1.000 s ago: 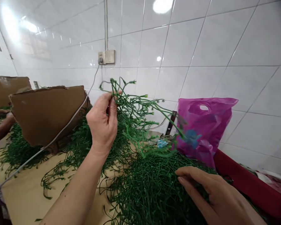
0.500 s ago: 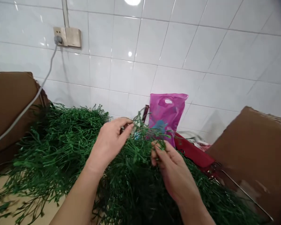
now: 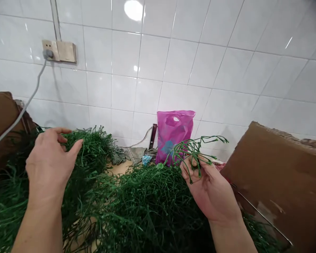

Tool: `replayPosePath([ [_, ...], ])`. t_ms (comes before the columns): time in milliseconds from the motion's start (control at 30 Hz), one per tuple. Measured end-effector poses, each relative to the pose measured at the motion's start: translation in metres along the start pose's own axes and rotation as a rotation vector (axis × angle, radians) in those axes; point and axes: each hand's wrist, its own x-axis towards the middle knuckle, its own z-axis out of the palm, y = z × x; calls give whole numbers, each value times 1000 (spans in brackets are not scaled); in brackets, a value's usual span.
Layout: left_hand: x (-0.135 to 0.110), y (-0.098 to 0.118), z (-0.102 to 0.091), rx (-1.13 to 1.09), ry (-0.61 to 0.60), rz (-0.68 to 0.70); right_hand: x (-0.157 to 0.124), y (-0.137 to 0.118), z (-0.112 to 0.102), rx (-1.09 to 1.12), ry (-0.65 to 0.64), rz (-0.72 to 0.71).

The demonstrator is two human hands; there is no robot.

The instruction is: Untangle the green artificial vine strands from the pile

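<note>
My right hand (image 3: 210,186), palm turned up, pinches a green plastic plant stem (image 3: 192,151) whose thin branches spread above the fingers. Over the left heap of green stems (image 3: 86,154) hovers my left hand (image 3: 52,154), thumb and fingers apart with nothing between them. A second, larger heap of the same stems (image 3: 147,203) fills the middle, below and between both hands. Behind the held stem stands a purple plastic bag (image 3: 173,133) with a cut-out handle and a blue print.
Cardboard boxes stand at the left (image 3: 2,123) and right (image 3: 279,186). A grey cord (image 3: 28,102) hangs from the wall socket (image 3: 58,51). Grey cloth (image 3: 135,154) and a small blue patterned item (image 3: 146,160) lie by the tiled wall (image 3: 137,91).
My left hand has moved left, away from the right hand, and its fingers have parted. My right hand has turned palm up and moved right with the stem. The view has shifted right.
</note>
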Motion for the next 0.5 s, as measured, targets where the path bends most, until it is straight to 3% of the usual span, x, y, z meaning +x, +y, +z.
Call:
replayPosePath([
  [100,3,-14,12,37,-93,250,1,5,1,-51,-35,4],
  [167,-4,-11,19,14,-198,435,0,11,-1,-141,-94,51],
  [267,-25,9,20,-152,-514,646,-5,15,-6,-231,-216,118],
  [333,-39,28,16,-266,-844,692,-6,13,-9,-255,-280,125],
  [400,-48,43,12,-319,-1081,651,-7,10,-12,-278,-307,117],
  [467,-47,50,10,-354,-1168,612,-5,8,-15,-298,-281,97],
  [500,-44,48,9,-361,-1151,595,-5,7,-16,-310,-262,86],
])
